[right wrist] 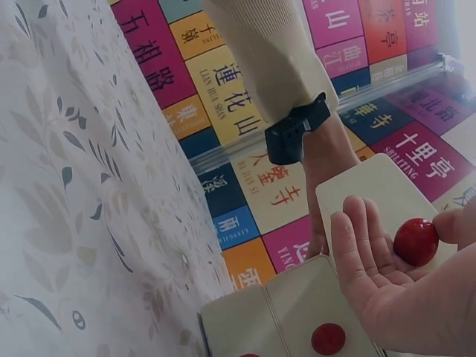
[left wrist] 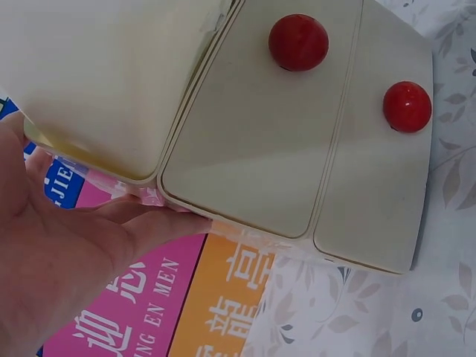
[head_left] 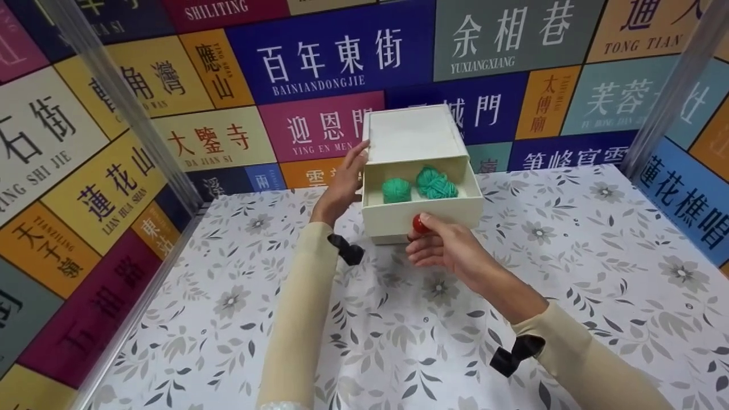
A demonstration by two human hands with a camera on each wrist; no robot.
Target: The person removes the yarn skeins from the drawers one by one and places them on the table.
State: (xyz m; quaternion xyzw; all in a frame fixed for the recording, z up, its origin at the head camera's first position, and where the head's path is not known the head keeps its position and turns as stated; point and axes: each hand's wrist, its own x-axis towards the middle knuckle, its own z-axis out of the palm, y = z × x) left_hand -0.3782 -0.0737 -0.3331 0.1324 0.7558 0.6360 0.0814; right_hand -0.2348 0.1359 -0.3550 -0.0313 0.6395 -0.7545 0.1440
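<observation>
A cream box (head_left: 414, 136) stands on the floral worktop (head_left: 569, 273) near its far edge, at 12 o'clock from the person and close to the signed back wall (head_left: 336, 57). Its top drawer (head_left: 424, 208) is pulled out toward the person, with two green yarn balls (head_left: 421, 185) lying side by side inside. The right hand (head_left: 447, 247) pinches the red knob (head_left: 420, 224) on the drawer front between thumb and fingertips, the other fingers loosely curled beneath. The left hand (head_left: 344, 182) lies flat against the box's side at 9 o'clock, fingers straight and pressing the wall. The left wrist view shows a second red knob (left wrist: 407, 106) on the lower drawer front, which stays flush. Open worktop stretches from 3 to 9 o'clock around the forearms, toward the near edge; metal posts (head_left: 131, 114) mark the far corners at 10 and 2 o'clock.
</observation>
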